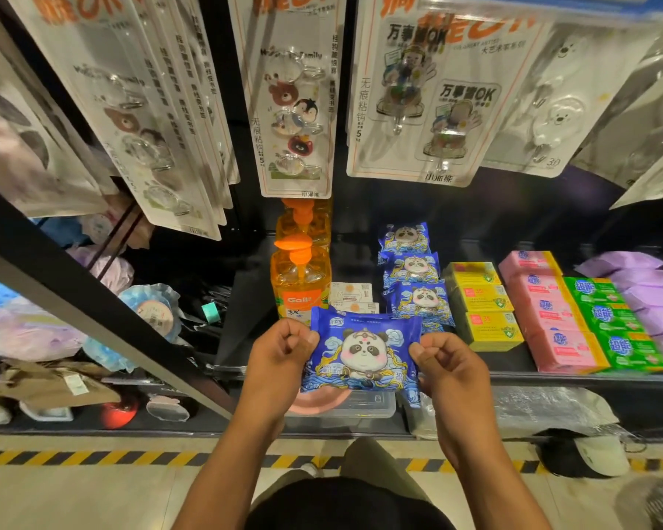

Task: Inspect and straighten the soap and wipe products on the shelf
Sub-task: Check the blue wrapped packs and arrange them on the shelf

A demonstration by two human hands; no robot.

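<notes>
The person holds a blue wipe pack (362, 353) up flat, face toward them, just in front of the shelf (552, 376) edge and not resting on it. The left hand (280, 357) pinches the pack's left edge and the right hand (452, 371) its right edge, each grip closed with thumb against curled fingers. The pack is glossy and a little crinkled, printed with a cartoon panda in a small crown among white clouds and blue waves; a "30" shows near its lower right corner, and the small logo at top left is too fine to read. Just behind it on the shelf stands a row of matching panda packs (414, 267), one behind the other. To their left is an orange pump bottle (301, 285) labelled "Gali" and "3X". To the right sit yellow boxes (483, 300), pink soap bars (552, 311) and green soap bars (613, 319). Above hang hook cards (295, 109) reading "无痕粘钩".
</notes>
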